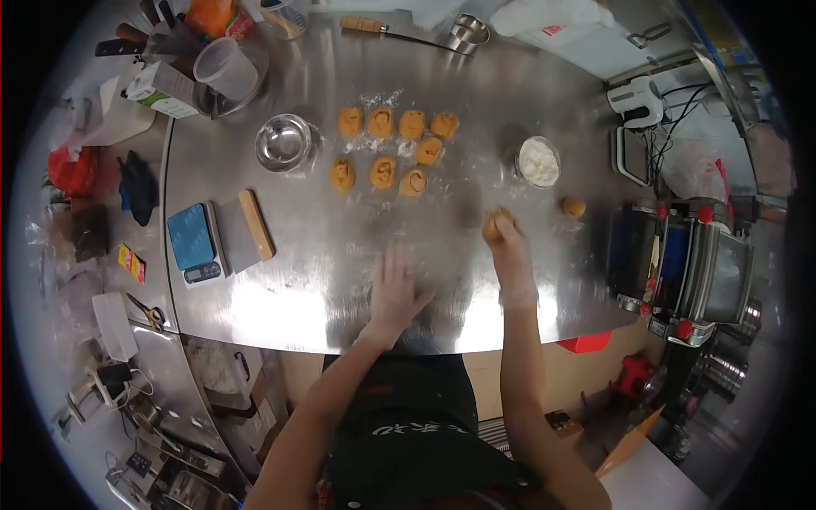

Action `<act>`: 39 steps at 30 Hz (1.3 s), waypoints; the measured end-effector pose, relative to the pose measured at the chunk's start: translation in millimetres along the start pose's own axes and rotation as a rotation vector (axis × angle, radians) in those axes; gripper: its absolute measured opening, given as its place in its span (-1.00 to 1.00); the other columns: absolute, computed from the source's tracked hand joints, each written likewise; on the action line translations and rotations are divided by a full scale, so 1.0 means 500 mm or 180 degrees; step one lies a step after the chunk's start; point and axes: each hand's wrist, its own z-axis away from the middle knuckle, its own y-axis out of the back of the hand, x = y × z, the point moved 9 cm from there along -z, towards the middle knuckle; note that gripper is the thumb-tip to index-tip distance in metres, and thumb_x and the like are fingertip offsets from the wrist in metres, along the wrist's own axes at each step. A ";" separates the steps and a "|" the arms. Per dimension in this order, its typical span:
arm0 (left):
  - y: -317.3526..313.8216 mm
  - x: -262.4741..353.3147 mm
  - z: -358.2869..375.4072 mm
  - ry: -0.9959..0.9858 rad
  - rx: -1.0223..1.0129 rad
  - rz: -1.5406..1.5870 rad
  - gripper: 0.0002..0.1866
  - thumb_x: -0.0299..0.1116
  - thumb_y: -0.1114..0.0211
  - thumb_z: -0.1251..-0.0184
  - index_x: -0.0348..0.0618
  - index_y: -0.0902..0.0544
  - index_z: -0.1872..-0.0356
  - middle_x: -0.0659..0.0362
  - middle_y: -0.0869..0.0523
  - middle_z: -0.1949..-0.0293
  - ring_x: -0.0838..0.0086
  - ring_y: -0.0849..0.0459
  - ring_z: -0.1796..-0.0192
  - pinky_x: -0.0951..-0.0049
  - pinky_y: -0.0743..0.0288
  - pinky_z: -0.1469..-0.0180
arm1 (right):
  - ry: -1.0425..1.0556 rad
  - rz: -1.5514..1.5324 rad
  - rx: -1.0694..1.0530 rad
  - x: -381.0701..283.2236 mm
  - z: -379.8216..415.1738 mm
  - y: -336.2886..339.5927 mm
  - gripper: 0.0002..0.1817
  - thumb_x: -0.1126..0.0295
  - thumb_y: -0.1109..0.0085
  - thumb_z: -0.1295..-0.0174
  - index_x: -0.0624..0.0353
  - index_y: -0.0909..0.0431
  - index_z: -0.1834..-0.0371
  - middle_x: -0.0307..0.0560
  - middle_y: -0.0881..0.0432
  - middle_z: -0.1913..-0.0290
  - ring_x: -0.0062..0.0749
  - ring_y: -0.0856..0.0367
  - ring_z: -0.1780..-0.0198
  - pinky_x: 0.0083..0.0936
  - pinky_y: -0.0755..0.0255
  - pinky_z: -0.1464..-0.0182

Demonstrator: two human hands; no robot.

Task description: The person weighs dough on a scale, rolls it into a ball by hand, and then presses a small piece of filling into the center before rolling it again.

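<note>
My right hand (512, 263) has its fingers closed around an orange-brown piece of dough (492, 228), right of the middle of the steel table (340, 229). Lower and to the left, my left hand (394, 293) is stretched out over the table with its fingers spread, slightly blurred and holding nothing. Beyond both hands lie several similar dough pieces (382, 172) in uneven rows, with flour dusted around them. A single dough ball (574, 206) sits to the right. Near it stands a bowl of white flour (539, 161).
On the left are a metal bowl (283, 143), a digital scale (192, 238) and a wooden-handled dough scraper (257, 224). A long knife (382, 30) lies at the back beside a metal cup (468, 34). A roller machine (688, 263) stands at the right edge.
</note>
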 end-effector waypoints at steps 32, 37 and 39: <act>-0.030 0.031 0.039 0.1014 0.0473 0.2807 -0.62 -0.54 -0.35 -0.33 -0.02 -0.72 -0.15 0.02 -0.71 -0.01 0.15 -0.70 -0.02 0.25 -0.57 -0.10 | 0.1436 0.3855 0.1142 0.083 0.142 -0.011 -0.75 0.29 -0.41 -0.27 0.09 -0.74 0.03 0.00 -0.75 0.29 -0.05 -0.73 0.20 -0.21 -0.59 0.16; -0.035 0.026 0.052 0.1013 0.0889 0.2838 -0.65 -0.65 -0.37 -0.25 -0.06 -0.75 -0.03 0.09 -0.71 0.10 0.27 -0.70 0.07 0.36 -0.60 0.01 | 0.2288 0.4593 0.1500 0.118 0.136 -0.050 -0.90 0.32 -0.32 -0.34 0.01 -0.71 0.15 -0.06 -0.72 0.35 -0.12 -0.70 0.33 -0.25 -0.56 0.25; -0.033 0.030 0.052 0.1041 0.0861 0.2855 -0.66 -0.66 -0.37 -0.24 -0.07 -0.74 0.00 0.10 -0.71 0.09 0.28 -0.70 0.09 0.35 -0.60 0.02 | 0.2543 0.4964 0.1687 0.121 0.137 -0.054 -0.89 0.32 -0.30 -0.35 0.00 -0.67 0.11 -0.07 -0.72 0.31 -0.12 -0.70 0.30 -0.22 -0.55 0.25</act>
